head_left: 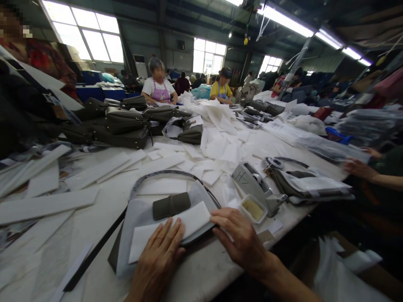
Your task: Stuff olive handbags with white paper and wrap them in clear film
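Note:
A handbag (138, 207) lies on the worktable in front of me, wrapped in pale translucent sheeting. Its wrapped handle (166, 173) arches at the far side, and a dark strap (96, 249) trails to the lower left. A dark olive flap tab (171, 205) shows through on top. Across the bag's near part lies a white foam strip (197, 218). My left hand (160, 256) presses flat on this strip, fingers stretched out. At the bag's right end my right hand (241, 235) is bent round the edge, thumb apart from the fingers; the exact contact is partly hidden.
A grey tape dispenser (252, 182) and a small tub with yellowish contents (253, 209) stand right of the bag. Another wrapped bag (308, 182) lies beyond, near a co-worker's hand (360, 170). Foam strips (47, 205) cover the left; dark bags (122, 121) are piled behind.

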`<state>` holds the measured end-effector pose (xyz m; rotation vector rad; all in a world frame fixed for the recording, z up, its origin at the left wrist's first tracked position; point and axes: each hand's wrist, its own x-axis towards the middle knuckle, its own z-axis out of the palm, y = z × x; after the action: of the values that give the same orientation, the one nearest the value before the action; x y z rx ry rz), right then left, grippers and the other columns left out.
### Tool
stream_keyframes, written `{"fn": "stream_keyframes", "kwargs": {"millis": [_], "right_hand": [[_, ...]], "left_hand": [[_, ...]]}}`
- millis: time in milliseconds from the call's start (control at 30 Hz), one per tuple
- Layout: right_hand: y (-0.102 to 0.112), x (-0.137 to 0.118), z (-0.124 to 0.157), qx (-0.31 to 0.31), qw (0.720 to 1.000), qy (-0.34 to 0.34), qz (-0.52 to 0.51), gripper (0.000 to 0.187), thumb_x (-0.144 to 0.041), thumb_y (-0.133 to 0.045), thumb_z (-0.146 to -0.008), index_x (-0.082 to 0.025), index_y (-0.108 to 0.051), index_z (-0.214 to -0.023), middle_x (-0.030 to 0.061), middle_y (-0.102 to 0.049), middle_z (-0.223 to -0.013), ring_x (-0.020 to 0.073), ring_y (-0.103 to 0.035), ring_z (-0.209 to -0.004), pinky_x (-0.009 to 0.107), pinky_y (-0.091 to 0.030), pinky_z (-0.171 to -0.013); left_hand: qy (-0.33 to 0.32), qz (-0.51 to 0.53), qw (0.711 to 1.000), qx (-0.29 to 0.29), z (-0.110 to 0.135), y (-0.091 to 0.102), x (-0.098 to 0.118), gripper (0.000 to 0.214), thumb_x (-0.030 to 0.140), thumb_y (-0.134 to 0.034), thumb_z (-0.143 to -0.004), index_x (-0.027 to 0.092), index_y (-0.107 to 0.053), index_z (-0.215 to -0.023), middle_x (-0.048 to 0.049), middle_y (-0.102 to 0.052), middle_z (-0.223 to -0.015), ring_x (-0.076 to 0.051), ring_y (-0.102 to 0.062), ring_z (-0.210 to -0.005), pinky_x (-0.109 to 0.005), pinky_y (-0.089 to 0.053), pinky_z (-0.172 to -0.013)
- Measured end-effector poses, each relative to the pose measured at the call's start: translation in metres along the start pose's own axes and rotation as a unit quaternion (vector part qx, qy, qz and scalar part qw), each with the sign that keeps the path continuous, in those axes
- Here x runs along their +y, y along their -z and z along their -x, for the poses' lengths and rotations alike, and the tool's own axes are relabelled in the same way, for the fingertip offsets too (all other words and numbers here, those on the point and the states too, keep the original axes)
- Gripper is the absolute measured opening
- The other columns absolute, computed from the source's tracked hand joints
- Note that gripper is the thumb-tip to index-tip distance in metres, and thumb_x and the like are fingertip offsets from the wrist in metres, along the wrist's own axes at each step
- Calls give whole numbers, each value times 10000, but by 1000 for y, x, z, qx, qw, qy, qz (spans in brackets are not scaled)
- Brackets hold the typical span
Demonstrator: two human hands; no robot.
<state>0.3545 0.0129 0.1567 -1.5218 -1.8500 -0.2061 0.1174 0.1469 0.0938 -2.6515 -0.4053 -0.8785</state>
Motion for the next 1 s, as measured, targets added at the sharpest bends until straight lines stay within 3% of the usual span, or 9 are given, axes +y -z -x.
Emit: {"fn": "stream_keyframes", "kwargs": {"millis": [100,233,333,433,633,767,900,1000], "right_hand": [[17,36,28,44,988,-55,134,274,-182,-520,-950,-219,-588,-1213,82,-663,-1183,229,-595,-1133,414,-454,-986],[16,91,73,-10,942,-82,324,319,-310,-486,-955,-188,-607,-1223,121,-624,-1289,325,-549,-1207,529,-382,-1022],[6,117,93,-41,925,-58,373,266,-275,-475,-924,-211,-653,-1112,91,-666,-1233,329,-550,-1210,562,-326,-1059],[5,125,92,-35,924,-49,377,258,-345,-477,-914,-224,-663,-1047,99,-675,-1206,323,-588,-1143,570,-325,-1047],[22,112,37,-18,953,-4,301,318,-421,-414,-975,-267,-692,-959,79,-692,-1148,290,-621,-1098,530,-363,-1031],[12,101,-19,0,974,-7,225,339,-480,-469,-967,-252,-674,-823,65,-712,-1023,261,-651,-976,491,-387,-1030],[-11,111,-70,-71,975,-58,203,293,-445,-503,-945,-242,-612,-764,56,-685,-901,249,-632,-890,452,-426,-942],[-26,131,-100,-143,955,-105,239,167,-355,-597,-878,-229,-583,-769,49,-660,-867,243,-611,-869,426,-421,-915]], "left_hand": [[4,-13,1000,-9,0,2,1,404,256,-453,-1000,167,-514,-1389,-49,-529,-1436,-248,-503,-1316,-384,-464,-1063],[5,-22,999,-23,1,2,3,415,255,-451,-998,175,-500,-1402,-34,-481,-1477,-254,-457,-1355,-383,-482,-1053],[14,-23,999,-32,2,3,4,422,264,-456,-997,180,-490,-1410,-32,-467,-1489,-260,-441,-1366,-386,-486,-1057],[29,-23,999,-30,2,3,6,407,239,-445,-999,183,-505,-1397,-36,-480,-1480,-257,-440,-1367,-390,-474,-1076],[45,5,999,-14,5,-5,12,400,311,-462,-997,166,-537,-1363,-73,-507,-1455,-269,-455,-1352,-411,-487,-1067],[57,13,998,-3,6,-8,14,437,362,-483,-986,154,-527,-1368,-74,-496,-1463,-288,-459,-1347,-439,-488,-1056],[37,-11,999,12,3,-6,8,415,376,-475,-990,164,-568,-1334,-63,-536,-1427,-264,-518,-1292,-388,-462,-1078],[25,-24,999,25,1,-4,2,391,380,-443,-1002,192,-602,-1305,-28,-567,-1397,-235,-549,-1253,-351,-437,-1097]]}}
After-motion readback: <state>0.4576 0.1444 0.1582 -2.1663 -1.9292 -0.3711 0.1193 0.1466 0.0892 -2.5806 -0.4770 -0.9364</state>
